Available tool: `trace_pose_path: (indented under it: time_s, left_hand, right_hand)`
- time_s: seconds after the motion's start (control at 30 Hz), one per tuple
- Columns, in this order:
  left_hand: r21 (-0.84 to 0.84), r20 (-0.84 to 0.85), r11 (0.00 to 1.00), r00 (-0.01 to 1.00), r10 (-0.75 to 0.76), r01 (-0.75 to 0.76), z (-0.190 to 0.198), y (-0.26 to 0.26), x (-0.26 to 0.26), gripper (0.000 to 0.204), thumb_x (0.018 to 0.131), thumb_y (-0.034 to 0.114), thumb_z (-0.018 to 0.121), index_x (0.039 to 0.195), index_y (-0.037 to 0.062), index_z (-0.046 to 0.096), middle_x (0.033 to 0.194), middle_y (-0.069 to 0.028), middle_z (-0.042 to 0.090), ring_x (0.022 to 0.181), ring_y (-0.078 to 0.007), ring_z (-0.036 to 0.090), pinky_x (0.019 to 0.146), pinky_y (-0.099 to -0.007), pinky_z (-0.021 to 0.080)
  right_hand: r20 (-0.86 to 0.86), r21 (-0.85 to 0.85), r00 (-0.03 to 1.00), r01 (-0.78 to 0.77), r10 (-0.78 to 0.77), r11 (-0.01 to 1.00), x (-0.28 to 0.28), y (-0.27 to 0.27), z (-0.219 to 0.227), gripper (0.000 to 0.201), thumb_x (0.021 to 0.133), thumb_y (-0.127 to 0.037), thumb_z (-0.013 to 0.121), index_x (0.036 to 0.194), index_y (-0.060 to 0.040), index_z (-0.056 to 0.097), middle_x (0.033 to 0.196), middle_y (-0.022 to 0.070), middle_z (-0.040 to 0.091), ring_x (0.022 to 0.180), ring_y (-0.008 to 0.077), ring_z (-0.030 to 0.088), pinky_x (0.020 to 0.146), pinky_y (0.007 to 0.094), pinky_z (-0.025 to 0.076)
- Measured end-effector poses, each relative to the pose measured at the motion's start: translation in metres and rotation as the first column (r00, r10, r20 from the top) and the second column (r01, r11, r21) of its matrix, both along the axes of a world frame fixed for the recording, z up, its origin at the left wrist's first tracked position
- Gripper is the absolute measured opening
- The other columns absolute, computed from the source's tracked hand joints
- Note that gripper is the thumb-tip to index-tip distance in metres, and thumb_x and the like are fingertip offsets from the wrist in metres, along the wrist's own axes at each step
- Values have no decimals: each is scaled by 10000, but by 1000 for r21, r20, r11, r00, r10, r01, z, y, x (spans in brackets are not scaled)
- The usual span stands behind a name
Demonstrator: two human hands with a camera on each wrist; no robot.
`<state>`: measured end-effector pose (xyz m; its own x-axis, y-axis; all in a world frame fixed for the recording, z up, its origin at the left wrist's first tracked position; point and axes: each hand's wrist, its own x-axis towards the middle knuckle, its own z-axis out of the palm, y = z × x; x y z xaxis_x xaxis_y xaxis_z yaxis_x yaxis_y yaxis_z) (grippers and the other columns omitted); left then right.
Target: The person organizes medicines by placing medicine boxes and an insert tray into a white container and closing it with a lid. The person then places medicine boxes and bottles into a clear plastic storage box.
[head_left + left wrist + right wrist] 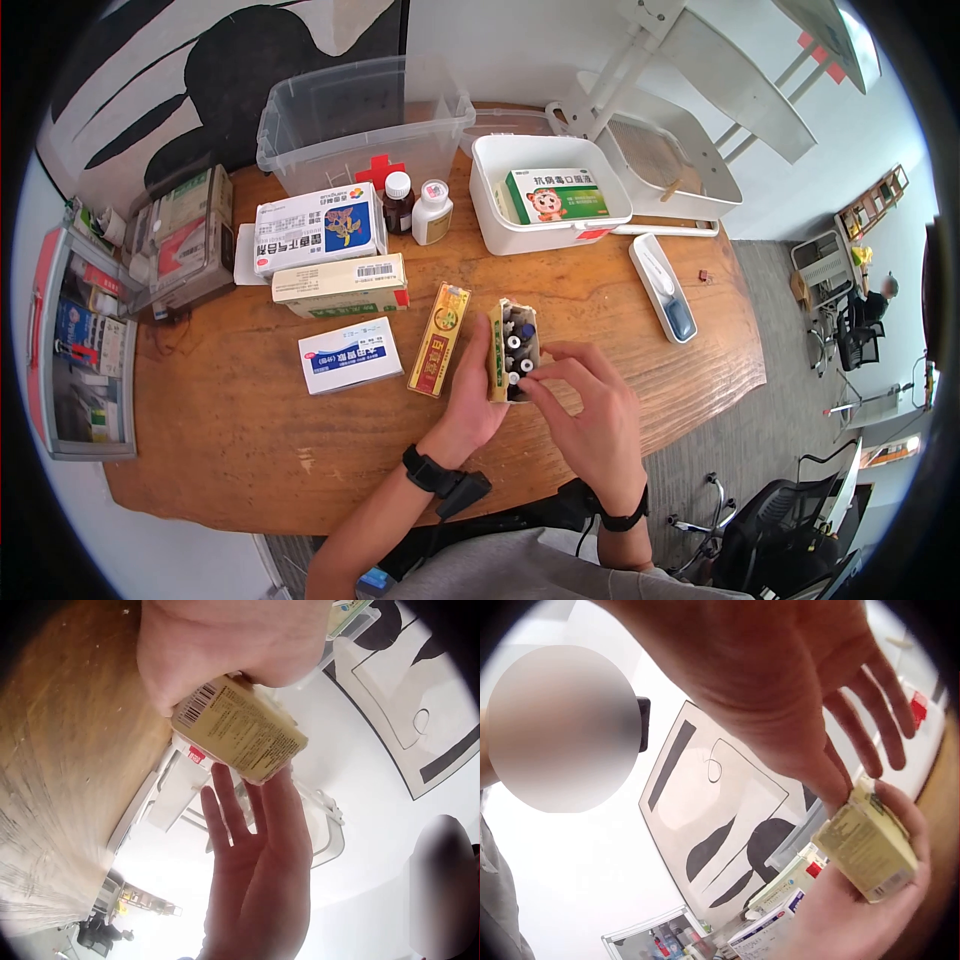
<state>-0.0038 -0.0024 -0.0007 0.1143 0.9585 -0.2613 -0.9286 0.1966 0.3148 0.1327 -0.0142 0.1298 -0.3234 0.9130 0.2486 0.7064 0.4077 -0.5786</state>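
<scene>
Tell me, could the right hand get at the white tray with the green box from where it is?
Probably yes. The right hand is at the vial box, and only bare table lies between it and the white tray.

Two hands (pixel 480 385) (pixel 590 410); two bottles (pixel 399 202) (pixel 432 212); two white bins (pixel 545 195) (pixel 665 165).

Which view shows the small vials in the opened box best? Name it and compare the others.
The head view: it looks into the opened box, held by the left hand, so the vials show. Both wrist views show only the box's printed outside, no vials.
</scene>
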Motion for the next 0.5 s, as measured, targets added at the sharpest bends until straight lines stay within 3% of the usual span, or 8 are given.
trace_pose_path:
  time_s: [0.13, 0.2, 0.23, 0.3, 0.33, 0.4, 0.47, 0.5]
  left_hand:
    - [2, -4, 999, 999, -39, 39, 1, -2, -1, 519, 1179, 527, 387, 1398, 125, 632, 1191, -36, 738, 1022, -161, 731, 924, -344, 607]
    - [-14, -29, 999, 999, -30, 29, 12, -3, -1, 517, 1180, 524, 384, 1375, 121, 642, 1186, -39, 740, 1036, -162, 732, 936, -345, 606]
    - [1, -72, 1000, 997, -8, 8, 19, -3, 0, 513, 1182, 520, 378, 1381, 124, 637, 1182, -38, 741, 1042, -163, 734, 951, -351, 604]
    - [18, -111, 1000, 994, 11, -9, 22, -4, 2, 510, 1185, 516, 373, 1386, 126, 632, 1178, -38, 742, 1048, -164, 736, 966, -357, 602]
    - [59, -63, 998, 998, -22, 26, 21, -6, 2, 505, 1189, 503, 370, 1426, 125, 608, 1202, -38, 733, 1079, -163, 727, 983, -358, 594]
    - [103, -21, 993, 998, -57, 58, 21, -8, 3, 504, 1194, 489, 367, 1466, 125, 584, 1226, -37, 723, 1110, -161, 717, 1000, -359, 587]
    - [43, -134, 999, 991, 28, -23, 23, -8, 9, 501, 1202, 457, 364, 1558, 137, 514, 1289, -30, 693, 1190, -146, 681, 1030, -348, 566]
    - [48, -132, 999, 991, -6, 13, 19, -9, 7, 506, 1209, 422, 359, 1629, 155, 451, 1354, -25, 667, 1244, -140, 650, 1062, -339, 543]
  right_hand:
    - [-27, 73, 1000, -9, 11, 997, -1, 6, -5, 183, 896, -170, 851, 1025, -67, 772, 1114, 107, 735, 962, 328, 746, 807, 428, 594]
    - [-195, 58, 979, 66, -53, 996, -6, 6, -7, 285, 879, -158, 861, 1121, -63, 743, 1139, 125, 732, 940, 332, 753, 775, 421, 604]
    - [-193, 57, 980, 65, -53, 996, -11, 5, -3, 285, 879, -158, 861, 1121, -63, 743, 1139, 125, 732, 940, 332, 753, 775, 421, 604]
    - [-144, -135, 975, 147, -167, 980, -22, 1, 8, 475, 912, -160, 836, 1337, -30, 668, 1173, 160, 741, 1014, 354, 766, 831, 421, 608]
    - [-144, -133, 975, 151, -170, 980, -26, 1, 4, 475, 912, -160, 836, 1337, -30, 668, 1173, 160, 741, 1014, 354, 766, 831, 421, 608]
    - [-12, 35, 992, 130, -129, 991, -33, 5, -10, 590, 934, -214, 805, 1452, -39, 584, 1201, 188, 738, 1004, 378, 769, 799, 433, 614]
    - [1, 14, 991, 136, -136, 991, -37, 8, -18, 593, 970, -231, 754, 1489, -35, 542, 1225, 218, 738, 988, 405, 771, 759, 453, 610]
    - [11, 3, 991, 136, -136, 991, -37, 10, -23, 611, 979, -262, 744, 1507, -46, 524, 1237, 220, 732, 970, 409, 771, 743, 473, 612]
